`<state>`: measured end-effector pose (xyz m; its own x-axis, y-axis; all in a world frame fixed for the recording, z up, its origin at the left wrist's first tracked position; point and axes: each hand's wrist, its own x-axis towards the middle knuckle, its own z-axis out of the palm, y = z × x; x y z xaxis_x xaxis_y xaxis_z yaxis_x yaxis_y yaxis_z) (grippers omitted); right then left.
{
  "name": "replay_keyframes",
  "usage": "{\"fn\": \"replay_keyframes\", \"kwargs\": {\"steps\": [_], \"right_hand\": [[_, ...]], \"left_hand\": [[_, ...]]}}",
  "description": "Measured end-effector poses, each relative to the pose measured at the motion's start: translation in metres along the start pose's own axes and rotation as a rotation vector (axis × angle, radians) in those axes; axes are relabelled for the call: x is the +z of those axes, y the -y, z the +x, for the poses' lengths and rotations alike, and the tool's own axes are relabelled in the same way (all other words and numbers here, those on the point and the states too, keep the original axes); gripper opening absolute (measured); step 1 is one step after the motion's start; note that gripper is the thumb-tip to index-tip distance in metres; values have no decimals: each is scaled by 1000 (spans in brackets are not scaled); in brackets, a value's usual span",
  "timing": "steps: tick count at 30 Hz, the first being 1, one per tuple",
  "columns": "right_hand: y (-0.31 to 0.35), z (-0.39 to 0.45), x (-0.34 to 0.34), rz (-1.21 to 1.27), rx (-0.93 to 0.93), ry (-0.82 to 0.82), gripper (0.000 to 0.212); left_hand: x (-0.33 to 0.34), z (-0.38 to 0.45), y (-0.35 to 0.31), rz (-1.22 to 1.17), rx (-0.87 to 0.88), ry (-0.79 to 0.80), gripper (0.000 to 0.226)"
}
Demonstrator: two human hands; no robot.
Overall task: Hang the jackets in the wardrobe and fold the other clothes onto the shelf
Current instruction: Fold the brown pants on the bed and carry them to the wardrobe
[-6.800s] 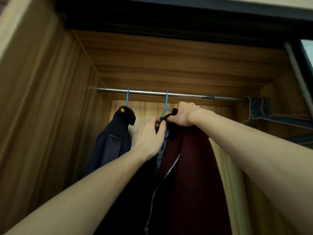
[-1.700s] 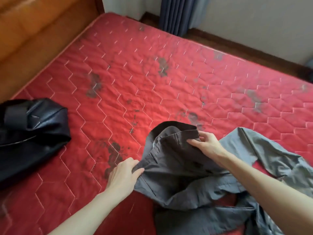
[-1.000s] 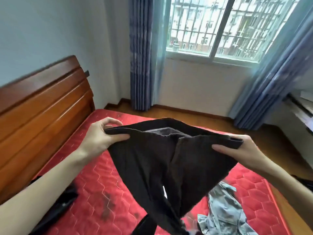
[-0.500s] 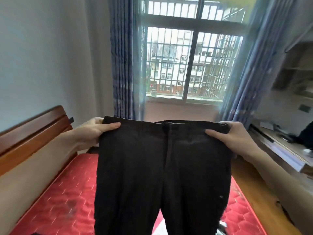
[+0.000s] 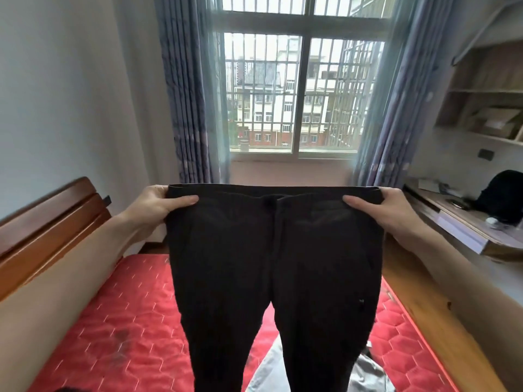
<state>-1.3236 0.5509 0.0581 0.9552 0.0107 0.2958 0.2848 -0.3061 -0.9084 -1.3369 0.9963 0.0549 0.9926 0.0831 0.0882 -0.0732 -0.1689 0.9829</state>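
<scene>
A pair of dark trousers (image 5: 271,264) hangs spread flat in front of me, above the red mattress (image 5: 127,329). My left hand (image 5: 158,205) pinches the left end of the waistband, thumb on the front. At the right end, my right hand (image 5: 379,207) pinches the waistband the same way. Both legs drop straight down past the bottom of the view. A grey garment (image 5: 365,374) lies crumpled on the mattress behind the legs. The wardrobe is out of view.
A wooden headboard (image 5: 48,230) runs along the left. A desk (image 5: 464,222) with a dark bag (image 5: 501,196) and wall shelves (image 5: 486,94) stand on the right. Ahead is a barred window (image 5: 300,97) between blue curtains. Wooden floor lies right of the bed.
I have gone from the wardrobe to the bed, lifted the trousers by the waistband and stretched them flat. Over the last half second my hands pulled slightly further apart.
</scene>
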Motion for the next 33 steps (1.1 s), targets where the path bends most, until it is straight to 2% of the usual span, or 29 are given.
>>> {"fn": "replay_keyframes", "kwargs": {"steps": [1,2,3,5,8,12,14,17,20,24,30,33], "right_hand": [[5,-2,-4,45,54,86,20],[9,-5,-8,63,89,164,16],[13,-7,-10,51,95,209,12],[15,-6,-10,21,53,167,5],[13,2,-8,-18,-42,3,8],[13,13,-1,-168,-134,-140,11],[12,19,8,-217,-122,-195,17],[18,16,28,-296,-122,-301,27],[25,2,59,-323,-154,-363,30],[27,-23,106,-297,-230,-371,23],[33,-56,160,-60,-302,-264,8],[34,-71,175,106,-285,-156,18]], "left_hand": [[-3,-1,-2,13,-7,0,65],[-6,0,-2,28,-3,-8,65],[-7,-2,-4,28,-2,-9,53],[-4,-4,-8,-1,-2,-33,11],[-5,0,-13,-24,-23,29,23],[-5,-3,-21,-79,-70,71,18],[3,-3,-22,-132,-47,24,27],[29,-7,-19,-165,-4,-113,21],[64,-16,-11,-165,51,-264,24],[111,-41,-4,-126,72,-254,30],[154,-62,6,-106,180,-178,31],[164,-70,4,-194,157,-195,33]]}}
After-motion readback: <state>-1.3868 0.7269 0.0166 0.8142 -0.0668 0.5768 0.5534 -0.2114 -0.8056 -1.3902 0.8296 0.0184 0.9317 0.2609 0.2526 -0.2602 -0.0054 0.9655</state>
